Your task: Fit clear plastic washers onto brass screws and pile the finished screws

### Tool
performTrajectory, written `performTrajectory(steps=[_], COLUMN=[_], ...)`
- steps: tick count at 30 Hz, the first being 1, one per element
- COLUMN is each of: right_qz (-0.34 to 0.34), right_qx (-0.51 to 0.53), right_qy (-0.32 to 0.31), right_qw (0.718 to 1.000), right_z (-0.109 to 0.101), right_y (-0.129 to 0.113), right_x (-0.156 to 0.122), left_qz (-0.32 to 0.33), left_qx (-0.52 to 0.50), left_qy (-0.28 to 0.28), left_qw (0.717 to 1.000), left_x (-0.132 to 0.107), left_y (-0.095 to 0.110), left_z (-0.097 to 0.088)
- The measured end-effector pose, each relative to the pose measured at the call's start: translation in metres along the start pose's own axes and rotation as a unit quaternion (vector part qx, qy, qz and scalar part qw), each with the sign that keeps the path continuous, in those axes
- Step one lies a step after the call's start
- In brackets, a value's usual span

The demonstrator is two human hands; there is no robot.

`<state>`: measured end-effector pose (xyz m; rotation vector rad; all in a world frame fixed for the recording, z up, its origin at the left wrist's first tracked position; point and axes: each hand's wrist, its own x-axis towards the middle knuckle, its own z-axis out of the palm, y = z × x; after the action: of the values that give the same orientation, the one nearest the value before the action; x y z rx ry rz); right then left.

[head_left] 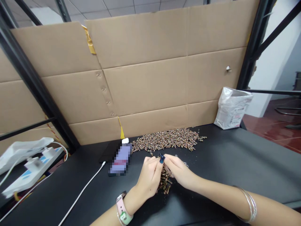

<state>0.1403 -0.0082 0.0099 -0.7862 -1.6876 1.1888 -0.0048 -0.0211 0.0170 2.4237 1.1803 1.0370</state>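
My left hand (150,175) and my right hand (180,171) meet at the fingertips over the black table. Both have their fingers closed in a pinch; whatever sits between them is too small and too covered to name. Dark blue polish shows on the thumbnails. Just below and between the hands lies a small heap of brass-coloured screws (166,185), partly covered by them. A few clear, ring-like pieces (185,164) lie by the right hand's knuckles. Behind the hands spreads a large pile of similar screws (166,139).
A phone (121,159) and a dark flat object (108,150) lie left of the hands, with a white cable (82,192). A power strip (33,172) is at far left. The cardboard wall (150,78) closes the back; a plastic bag (231,110) stands at back right.
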Motion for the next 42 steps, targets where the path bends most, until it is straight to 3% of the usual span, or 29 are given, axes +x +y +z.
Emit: performTrajectory(steps=[11,14,27,42], right_qz=[0.030,0.043,0.033,0.034], right_qx=[0.004,0.015,0.001,-0.003], right_qy=[0.003,-0.007,-0.002,0.011], right_qw=[1.000,0.999,0.999,0.999], right_z=[-0.0004,-0.0008,-0.0010,-0.0014], right_y=[0.0006,0.0006,0.0007,0.0087], right_x=[-0.0008,0.0002,-0.0008,0.0014], left_qz=[-0.029,-0.023,-0.051,-0.055], left_qx=[-0.006,-0.017,-0.014,-0.009], left_qy=[0.007,-0.021,0.015,-0.015], left_qw=[1.000,0.999,0.998,0.998], left_x=[-0.0010,-0.0014,-0.0027,-0.0029], left_y=[0.0019,0.0025,0.0017,0.0019], left_z=[-0.0012,-0.0011,-0.0004,-0.0016])
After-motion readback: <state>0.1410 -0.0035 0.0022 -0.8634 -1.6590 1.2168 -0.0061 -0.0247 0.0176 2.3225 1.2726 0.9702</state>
